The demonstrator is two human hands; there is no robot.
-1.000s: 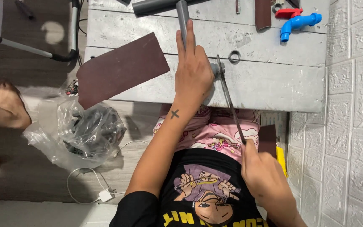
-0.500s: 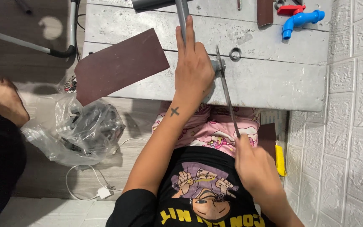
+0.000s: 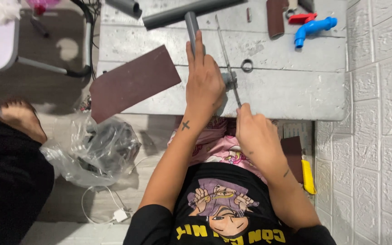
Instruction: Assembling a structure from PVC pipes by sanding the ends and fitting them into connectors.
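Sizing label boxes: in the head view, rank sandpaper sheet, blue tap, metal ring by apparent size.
1. sandpaper sheet, by far the largest
2. blue tap
3. metal ring, smallest

All lie on the grey bench at similar depth, so the ranking looks safe.

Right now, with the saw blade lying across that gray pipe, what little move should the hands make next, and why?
Probably a short pull of the blade toward the body. The right hand grips its near end, the blade lies across the gray pipe, and the left hand pins that pipe to the table. The pipe looks uncut.
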